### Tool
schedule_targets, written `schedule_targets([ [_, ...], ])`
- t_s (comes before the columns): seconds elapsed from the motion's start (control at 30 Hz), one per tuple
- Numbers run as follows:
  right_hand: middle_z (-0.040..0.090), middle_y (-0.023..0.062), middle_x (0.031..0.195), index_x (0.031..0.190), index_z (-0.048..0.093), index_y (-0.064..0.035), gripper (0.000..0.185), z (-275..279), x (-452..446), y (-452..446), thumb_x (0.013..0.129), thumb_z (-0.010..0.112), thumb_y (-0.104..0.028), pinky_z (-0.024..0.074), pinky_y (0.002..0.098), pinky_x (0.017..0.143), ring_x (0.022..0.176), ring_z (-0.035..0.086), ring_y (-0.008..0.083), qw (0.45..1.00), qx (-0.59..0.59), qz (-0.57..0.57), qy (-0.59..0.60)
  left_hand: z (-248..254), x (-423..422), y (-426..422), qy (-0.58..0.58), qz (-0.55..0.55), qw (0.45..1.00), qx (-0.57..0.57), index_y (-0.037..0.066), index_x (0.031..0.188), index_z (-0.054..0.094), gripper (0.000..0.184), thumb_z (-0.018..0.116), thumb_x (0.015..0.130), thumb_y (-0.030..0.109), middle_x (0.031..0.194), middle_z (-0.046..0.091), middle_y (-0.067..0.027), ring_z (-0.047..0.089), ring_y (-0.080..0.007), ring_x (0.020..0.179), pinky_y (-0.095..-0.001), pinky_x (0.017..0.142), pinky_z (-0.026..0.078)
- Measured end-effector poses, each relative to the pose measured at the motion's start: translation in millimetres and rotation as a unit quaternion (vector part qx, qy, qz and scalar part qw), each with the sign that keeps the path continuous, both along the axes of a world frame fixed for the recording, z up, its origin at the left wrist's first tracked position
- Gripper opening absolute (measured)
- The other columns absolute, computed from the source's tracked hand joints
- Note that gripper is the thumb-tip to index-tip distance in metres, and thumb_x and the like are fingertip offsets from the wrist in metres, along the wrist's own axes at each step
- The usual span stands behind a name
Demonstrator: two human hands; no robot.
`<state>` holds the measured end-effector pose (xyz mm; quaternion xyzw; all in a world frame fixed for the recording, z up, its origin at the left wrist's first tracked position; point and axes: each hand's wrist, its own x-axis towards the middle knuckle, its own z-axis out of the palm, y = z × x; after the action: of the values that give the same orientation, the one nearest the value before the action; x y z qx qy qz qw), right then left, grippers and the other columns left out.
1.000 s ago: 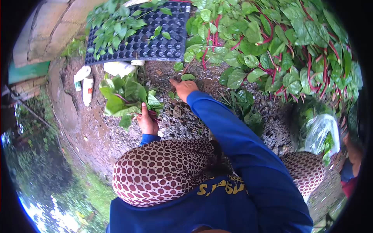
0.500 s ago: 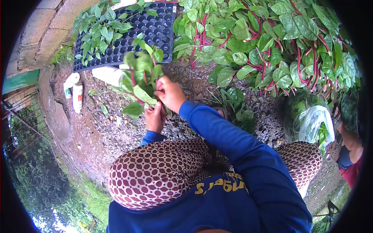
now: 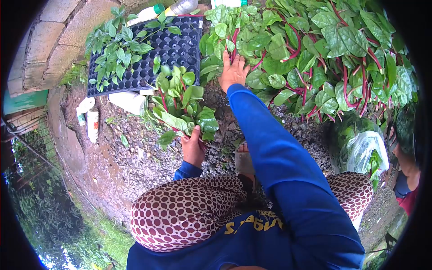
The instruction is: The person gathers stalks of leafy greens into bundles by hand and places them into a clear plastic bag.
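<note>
My left hand [image 3: 193, 148] is closed round the lower stems of a bunch of leafy greens [image 3: 180, 101], its leaves fanning out above the fist. My right hand [image 3: 234, 71] reaches to the left edge of a large pile of red-stemmed greens [image 3: 310, 58]. Its fingers are spread over the leaves, touching a red stem, and nothing is gripped. Left of that hand lies a black seedling tray [image 3: 175, 54] with a green leafy plant [image 3: 119, 49] over it.
White bottles [image 3: 92, 125] lie on the gravelly ground at the left, another [image 3: 128, 102] below the tray, more at the top. A clear plastic bag [image 3: 366, 150] of greens stands at the right, beside another person's arm [image 3: 407, 168]. Concrete blocks [image 3: 56, 40] line the upper left.
My right hand has left the bunch in my left hand and moved up and right to the pile, its fingers opening. The held bunch has shifted slightly right and looks fuller than a second ago.
</note>
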<state>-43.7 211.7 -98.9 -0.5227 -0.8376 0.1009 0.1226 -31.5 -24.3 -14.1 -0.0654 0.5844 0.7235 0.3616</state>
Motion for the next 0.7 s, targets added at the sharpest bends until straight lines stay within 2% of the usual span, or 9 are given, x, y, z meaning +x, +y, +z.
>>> schedule_targets([
  [0.07, 0.043, 0.0143, 0.13, 0.138, 0.035, -0.0199, 0.08, 11, 8, 9, 0.067, 0.072, -0.02, 0.034, 0.0502, 0.092, 0.121, 0.037, 0.0325, 0.994, -0.099, 0.052, 0.017, -4, 1, -2, -0.012, 0.001, 1.0, -0.001, 0.001, 0.117, 0.047, 0.031, 0.057, 0.088, 0.003, 0.107, 0.057, -0.007, 0.058, -0.0154, 0.09, -0.0298, 0.078, 0.051],
  [0.1, 0.051, 0.012, 0.119, 0.136, 0.037, -0.0193, 0.077, 9, 8, 11, 0.067, 0.071, -0.016, 0.0365, 0.046, 0.086, 0.113, 0.044, 0.0296, 0.997, -0.055, 0.045, 0.023, -6, -1, -4, -0.02, -0.001, 1.0, -0.004, 0.001, 0.118, 0.047, 0.032, 0.057, 0.088, 0.003, 0.107, 0.057, -0.0071, 0.058, -0.0155, 0.09, -0.0299, 0.078, 0.05],
  [0.23, 0.056, 0.015, 0.111, 0.135, 0.038, -0.0162, 0.07, 14, 10, 32, 0.071, 0.067, -0.012, 0.0413, 0.0413, 0.088, 0.103, 0.054, 0.0304, 0.989, -0.12, 0.07, 0.056, -10, -4, -1, -0.025, 0.014, 0.999, 0.013, 0.001, 0.118, 0.046, 0.033, 0.057, 0.088, 0.003, 0.107, 0.057, -0.0068, 0.058, -0.0152, 0.09, -0.0301, 0.077, 0.05],
  [0.37, 0.053, 0.0178, 0.119, 0.138, 0.034, -0.0113, 0.066, 59, 49, 33, 0.076, 0.057, -0.004, 0.0418, 0.0394, 0.094, 0.109, 0.053, 0.0343, 0.956, -0.16, 0.119, 0.215, -19, -7, -3, -0.002, 0.028, 0.999, 0.025, 0.002, 0.116, 0.048, 0.03, 0.058, 0.087, 0.004, 0.105, 0.057, -0.0049, 0.057, -0.0135, 0.087, -0.0287, 0.073, 0.05],
  [0.4, 0.053, 0.0213, 0.118, 0.138, 0.032, -0.0038, 0.066, 72, 65, 27, 0.077, 0.058, -0.004, 0.0404, 0.0386, 0.096, 0.108, 0.052, 0.0343, 0.937, -0.148, 0.141, 0.283, -19, -5, -3, 0.002, 0.029, 0.999, 0.021, 0.002, 0.115, 0.049, 0.029, 0.058, 0.087, 0.004, 0.103, 0.058, -0.0044, 0.057, -0.0133, 0.086, -0.0284, 0.073, 0.049],
  [0.5, 0.057, 0.0172, 0.115, 0.135, 0.033, -0.0001, 0.058, 80, 105, -4, 0.081, 0.055, -0.002, 0.0408, 0.0331, 0.093, 0.103, 0.056, 0.0252, 0.821, -0.327, 0.044, 0.466, -21, 4, -4, -0.004, 0.028, 0.999, 0.02, 0.004, 0.108, 0.053, 0.022, 0.06, 0.087, 0.007, 0.093, 0.059, -0.0018, 0.056, -0.0103, 0.077, -0.026, 0.066, 0.047],
  [0.57, 0.058, 0.0135, 0.114, 0.13, 0.037, 0.001, 0.049, 64, 123, -26, 0.084, 0.053, -0.002, 0.0416, 0.0309, 0.091, 0.1, 0.056, 0.0202, 0.785, -0.42, -0.001, 0.455, -41, 16, -7, -0.001, 0.031, 1.0, 0.003, 0.005, 0.104, 0.053, 0.018, 0.06, 0.087, 0.008, 0.086, 0.059, -0.0009, 0.056, -0.0093, 0.069, -0.025, 0.059, 0.046],
  [0.6, 0.058, 0.0118, 0.115, 0.128, 0.04, 0.0012, 0.045, 64, 124, -41, 0.085, 0.053, -0.002, 0.0419, 0.0305, 0.09, 0.1, 0.056, 0.0184, 0.806, -0.421, -0.002, 0.415, -45, 21, -5, 0.002, 0.029, 1.0, -0.005, 0.005, 0.102, 0.054, 0.016, 0.06, 0.087, 0.009, 0.083, 0.059, -0.0004, 0.055, -0.0088, 0.066, -0.0245, 0.056, 0.046],
  [0.7, 0.061, 0.0137, 0.105, 0.118, 0.046, 0.0007, 0.033, 65, 117, -92, 0.086, 0.053, -0.007, 0.044, 0.0331, 0.084, 0.092, 0.058, 0.0225, 0.793, -0.45, 0.014, 0.411, -28, 34, 6, -0.046, -0.053, 0.997, -0.02, 0.008, 0.094, 0.055, 0.013, 0.062, 0.087, 0.016, 0.071, 0.058, 0.0009, 0.053, -0.009, 0.053, -0.0234, 0.045, 0.042],
])
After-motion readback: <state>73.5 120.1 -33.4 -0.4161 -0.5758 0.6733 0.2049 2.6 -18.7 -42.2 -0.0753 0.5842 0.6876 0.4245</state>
